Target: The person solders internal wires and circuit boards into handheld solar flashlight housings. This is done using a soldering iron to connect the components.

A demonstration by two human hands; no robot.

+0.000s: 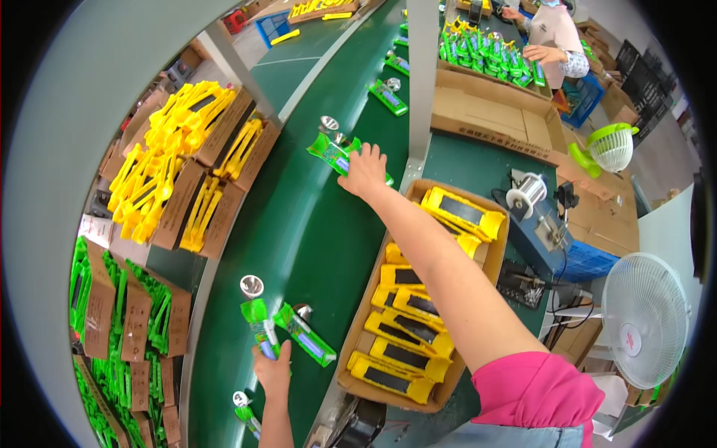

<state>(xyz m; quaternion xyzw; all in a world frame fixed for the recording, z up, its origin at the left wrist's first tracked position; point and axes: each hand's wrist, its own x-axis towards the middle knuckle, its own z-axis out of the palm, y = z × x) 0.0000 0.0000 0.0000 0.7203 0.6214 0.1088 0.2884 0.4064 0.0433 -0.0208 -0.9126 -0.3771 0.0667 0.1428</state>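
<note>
Green flashlight, lower left-of-centre: left hand pinches its end, right hand has fingers spread over others; I'd avoid the reflector.

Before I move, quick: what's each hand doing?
Left hand: closed, holding the lower end of a green flashlight body.
Right hand: open, fingers spread over green parts; contact can't be told.

Parts we cannot see

The right hand hides part of the green packs below it, so we cannot tell its grip. The left hand covers the lower end of its green lamp. The right forearm blocks some yellow handles from us. The top edge crops the co-worker's head.
</note>
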